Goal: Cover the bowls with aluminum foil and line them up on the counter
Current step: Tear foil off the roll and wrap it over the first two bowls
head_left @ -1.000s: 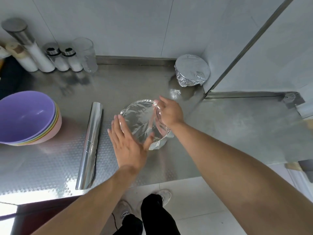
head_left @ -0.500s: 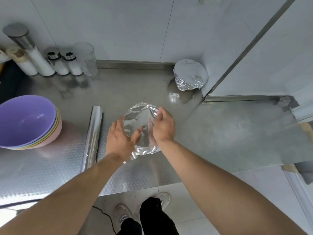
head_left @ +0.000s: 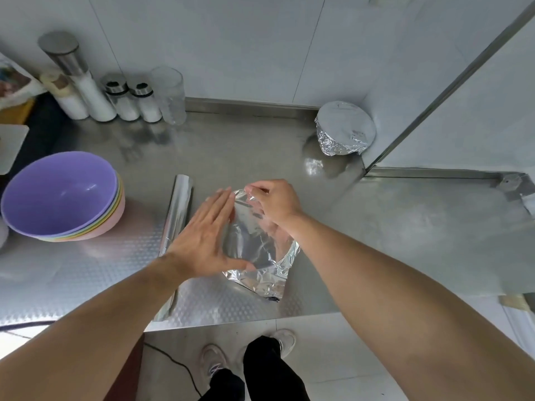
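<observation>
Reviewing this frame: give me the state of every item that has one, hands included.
Bowl in hand: foil-draped, lower corner loose.
Far bowl: fully foil-covered, at back corner.
Stacked bowls: uncovered, nested.
Foil roll: lying flat.
Left hand: flat against foil.
Right hand: pinching foil edge.
</observation>
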The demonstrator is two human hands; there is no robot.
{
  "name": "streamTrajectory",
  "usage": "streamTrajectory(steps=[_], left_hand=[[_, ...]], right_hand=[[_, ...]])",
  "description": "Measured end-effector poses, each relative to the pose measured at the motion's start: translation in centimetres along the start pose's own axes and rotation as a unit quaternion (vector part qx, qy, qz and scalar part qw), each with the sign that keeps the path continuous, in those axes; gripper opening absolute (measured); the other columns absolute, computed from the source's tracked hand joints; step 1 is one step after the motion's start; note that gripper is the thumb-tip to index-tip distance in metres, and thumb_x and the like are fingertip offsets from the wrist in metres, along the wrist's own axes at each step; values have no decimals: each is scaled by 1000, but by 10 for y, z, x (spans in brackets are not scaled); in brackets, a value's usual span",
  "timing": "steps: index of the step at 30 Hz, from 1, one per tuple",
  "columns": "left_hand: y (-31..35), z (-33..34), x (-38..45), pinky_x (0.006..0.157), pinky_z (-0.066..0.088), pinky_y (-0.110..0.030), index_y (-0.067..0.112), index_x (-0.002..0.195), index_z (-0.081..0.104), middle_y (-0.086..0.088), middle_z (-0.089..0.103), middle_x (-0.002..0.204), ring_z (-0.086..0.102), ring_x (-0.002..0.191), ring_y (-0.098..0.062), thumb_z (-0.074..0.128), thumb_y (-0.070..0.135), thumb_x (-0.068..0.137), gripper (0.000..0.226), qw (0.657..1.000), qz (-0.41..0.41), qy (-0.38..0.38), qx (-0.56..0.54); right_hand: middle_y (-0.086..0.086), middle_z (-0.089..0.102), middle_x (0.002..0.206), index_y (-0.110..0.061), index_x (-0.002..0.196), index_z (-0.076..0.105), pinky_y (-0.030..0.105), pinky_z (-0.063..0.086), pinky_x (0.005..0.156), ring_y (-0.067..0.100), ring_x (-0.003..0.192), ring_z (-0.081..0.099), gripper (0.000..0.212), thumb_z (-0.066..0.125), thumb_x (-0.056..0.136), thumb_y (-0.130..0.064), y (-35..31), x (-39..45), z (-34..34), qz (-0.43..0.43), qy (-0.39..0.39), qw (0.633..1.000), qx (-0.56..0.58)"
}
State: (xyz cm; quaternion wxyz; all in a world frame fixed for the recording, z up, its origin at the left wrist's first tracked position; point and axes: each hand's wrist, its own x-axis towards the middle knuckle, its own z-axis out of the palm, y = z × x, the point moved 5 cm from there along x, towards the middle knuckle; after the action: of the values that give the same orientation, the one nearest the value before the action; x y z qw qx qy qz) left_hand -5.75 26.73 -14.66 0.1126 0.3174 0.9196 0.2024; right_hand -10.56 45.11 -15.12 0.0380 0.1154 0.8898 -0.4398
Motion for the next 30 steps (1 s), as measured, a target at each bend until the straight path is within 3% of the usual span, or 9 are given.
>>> streamTrajectory(steps=[5, 8, 10, 12, 14, 17, 20, 24, 30], left_hand=[[1, 5, -3, 127, -10, -33, 12, 153, -36, 0, -39, 163, -33, 151, -12, 46, 109, 42, 168, 997, -41, -69, -15], [4, 4, -5, 125, -12, -33, 15, 149, -42, 0, -44, 160, -36, 149, -16, 51, 108, 43, 168, 995, -49, -91, -5], [7, 4, -7, 121, -15, -32, 16, 149, -42, 0, -44, 159, -36, 147, -17, 56, 105, 47, 167, 993, -59, -102, 11], [10, 2, -8, 118, -14, -32, 16, 149, -41, 0, -40, 160, -32, 148, -16, 59, 102, 50, 165, 991, -70, -110, 11], [9, 2, -9, 118, -12, -32, 15, 151, -40, -1, -35, 164, -25, 153, -20, 59, 101, 51, 164, 991, -77, -110, 7], [9, 2, -8, 118, -12, -32, 15, 151, -39, -3, -31, 166, -20, 155, -24, 59, 101, 51, 164, 990, -80, -112, 6], [13, 1, -9, 117, -13, -30, 14, 152, -37, -2, -29, 167, -20, 156, -23, 63, 97, 52, 164, 990, -85, -110, 2], [15, 1, -9, 117, -12, -31, 16, 153, -37, -2, -30, 167, -21, 155, -23, 65, 96, 51, 165, 989, -89, -115, -1], [16, 2, -9, 116, -15, -32, 17, 147, -42, -2, -33, 165, -31, 142, -12, 63, 97, 53, 162, 990, -89, -112, 3]], right_hand=[[-20, 76, 83, -25, 104, 81, 25, 54, 78, -8, 75, 67, 19, 70, 93, -36, -1, 0, 0, -11, -33, 999, 16], [-11, 77, 104, -21, 114, 78, 23, 56, 77, -2, 85, 70, 23, 68, 96, -33, -2, -2, -5, -18, -55, 997, 45], [-7, 75, 113, -18, 123, 74, 17, 56, 63, -4, 81, 68, 27, 63, 101, -30, 1, -8, -8, 5, -79, 993, 84], [-6, 75, 115, -21, 125, 72, 25, 62, 67, -1, 81, 69, 29, 62, 101, -33, 7, -12, -9, 28, -78, 992, 100], [-11, 77, 96, -26, 120, 74, 44, 64, 70, 11, 78, 74, 29, 64, 98, -42, 11, -16, -13, 42, -58, 992, 107], [-13, 65, 56, -24, 119, 75, 35, 54, 51, 17, 53, 62, 31, 62, 99, -44, 20, -22, -23, 44, -16, 997, 68], [-8, 76, 78, -26, 121, 74, 31, 48, 40, 19, 44, 59, 28, 61, 100, -39, 24, -32, -25, 56, 0, 995, 85], [-10, 77, 101, -22, 119, 74, 42, 61, 70, 29, 79, 75, 26, 60, 101, -35, 23, -31, -22, 42, 7, 998, 57], [-3, 69, 77, -17, 114, 76, 43, 57, 73, 23, 65, 63, 30, 54, 104, -35, 37, -42, -26, 55, 62, 994, 67]])
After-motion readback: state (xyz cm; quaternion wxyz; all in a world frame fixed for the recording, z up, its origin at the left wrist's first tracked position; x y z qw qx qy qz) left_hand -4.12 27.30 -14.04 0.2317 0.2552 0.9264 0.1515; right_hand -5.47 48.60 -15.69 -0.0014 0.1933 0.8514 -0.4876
